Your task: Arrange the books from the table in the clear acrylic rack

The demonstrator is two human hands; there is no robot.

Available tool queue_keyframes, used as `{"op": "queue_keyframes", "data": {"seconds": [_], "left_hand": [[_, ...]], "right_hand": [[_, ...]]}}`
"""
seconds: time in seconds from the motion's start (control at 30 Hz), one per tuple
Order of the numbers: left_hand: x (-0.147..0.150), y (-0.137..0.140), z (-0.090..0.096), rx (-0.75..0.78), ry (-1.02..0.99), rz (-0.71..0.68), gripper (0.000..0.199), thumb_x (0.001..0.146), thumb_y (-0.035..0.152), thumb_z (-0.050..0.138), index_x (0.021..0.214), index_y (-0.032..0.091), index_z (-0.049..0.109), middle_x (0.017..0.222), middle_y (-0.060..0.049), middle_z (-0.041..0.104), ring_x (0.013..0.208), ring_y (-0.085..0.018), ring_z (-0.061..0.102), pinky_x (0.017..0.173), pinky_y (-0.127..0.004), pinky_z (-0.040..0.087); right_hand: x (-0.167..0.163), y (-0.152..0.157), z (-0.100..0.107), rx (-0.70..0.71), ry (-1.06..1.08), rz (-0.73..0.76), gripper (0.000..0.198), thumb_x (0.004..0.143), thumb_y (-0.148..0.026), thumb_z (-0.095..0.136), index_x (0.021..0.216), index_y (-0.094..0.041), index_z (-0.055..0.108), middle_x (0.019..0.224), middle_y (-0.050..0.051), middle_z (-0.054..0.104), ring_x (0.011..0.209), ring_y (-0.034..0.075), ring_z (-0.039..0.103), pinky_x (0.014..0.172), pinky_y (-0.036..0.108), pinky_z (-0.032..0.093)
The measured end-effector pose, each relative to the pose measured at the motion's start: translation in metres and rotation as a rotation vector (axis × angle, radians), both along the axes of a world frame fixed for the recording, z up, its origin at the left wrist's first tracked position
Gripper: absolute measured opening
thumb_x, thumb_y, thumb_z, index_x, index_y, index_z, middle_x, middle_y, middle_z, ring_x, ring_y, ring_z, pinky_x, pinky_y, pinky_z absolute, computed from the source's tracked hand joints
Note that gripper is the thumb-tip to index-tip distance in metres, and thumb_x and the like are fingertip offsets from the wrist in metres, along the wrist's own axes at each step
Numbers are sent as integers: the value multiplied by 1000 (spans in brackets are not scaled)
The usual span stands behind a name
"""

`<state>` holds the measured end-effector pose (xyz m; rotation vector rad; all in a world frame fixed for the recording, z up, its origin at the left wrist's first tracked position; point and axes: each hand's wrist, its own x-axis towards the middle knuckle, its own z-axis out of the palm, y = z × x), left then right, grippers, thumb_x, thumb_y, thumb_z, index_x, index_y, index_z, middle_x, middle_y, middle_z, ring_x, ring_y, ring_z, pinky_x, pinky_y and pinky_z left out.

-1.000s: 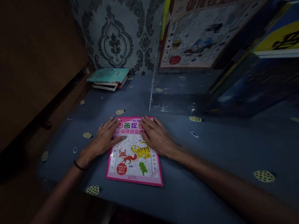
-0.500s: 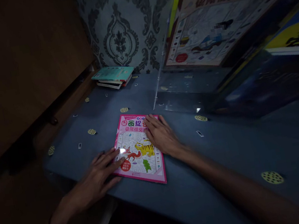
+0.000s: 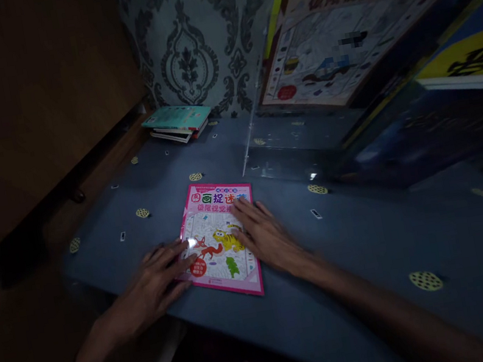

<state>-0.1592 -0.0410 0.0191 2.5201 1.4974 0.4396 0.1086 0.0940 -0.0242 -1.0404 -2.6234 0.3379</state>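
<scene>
A thin pink-bordered picture book [image 3: 225,273] lies flat on the table near its front edge. Its cover shows a fox, a yellow tiger and large Chinese characters. My left hand [image 3: 160,278] rests on the book's left edge, fingers stretched out over the cover and holding nothing. From the other side, my right hand [image 3: 262,233] lies over the right edge with its fingers extended on the upper right of the cover. A dark band circles my left wrist.
A small stack of books [image 3: 178,120], teal on top, sits at the back by the patterned wall [image 3: 187,60]. A clear stand [image 3: 284,158] holding larger books [image 3: 341,59] rises at right. A brown wooden panel [image 3: 31,86] borders the left of the grey-blue table [image 3: 301,313].
My right hand has slid down the cover toward me, uncovering more of the title. My left hand stays at the left edge. The whole view has shifted slightly.
</scene>
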Motion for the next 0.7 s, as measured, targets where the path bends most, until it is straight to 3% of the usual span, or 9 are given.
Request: {"op": "queue_keyframes", "data": {"seconds": [0.23, 0.4, 0.53, 0.7], "left_hand": [[2, 19, 4, -42, -7, 9, 39, 105, 41, 41, 132, 25, 63, 139, -12, 59, 126, -26, 56, 102, -46, 51], [11, 62, -1, -82, 88, 32, 46, 103, 46, 43, 140, 21, 56, 150, -16, 49, 139, -29, 46, 113, -53, 38], [38, 94, -3, -96, 148, 34, 53, 102, 46, 46, 148, 19, 45, 156, -18, 42, 147, -30, 36, 117, -58, 31], [75, 81, -7, -73, 70, -109, 50, 99, 40, 53, 145, 20, 48, 155, -17, 44, 147, -31, 38, 118, -58, 33]], "right_hand": [[23, 4, -9, -2, -10, -86, 61, 103, -45, 37, 151, -10, 42, 159, 20, 38, 149, 32, 33, 121, 57, 29], [21, 4, -11, 37, 13, -72, 60, 102, -44, 36, 151, -9, 43, 158, 20, 39, 148, 32, 36, 120, 59, 31], [20, 4, -9, 46, 9, -75, 58, 100, -37, 40, 150, -8, 43, 158, 20, 39, 148, 32, 36, 120, 59, 31], [19, 2, -5, 41, 20, -85, 53, 100, -24, 34, 150, -9, 44, 158, 18, 40, 149, 29, 35, 120, 56, 31]]}}
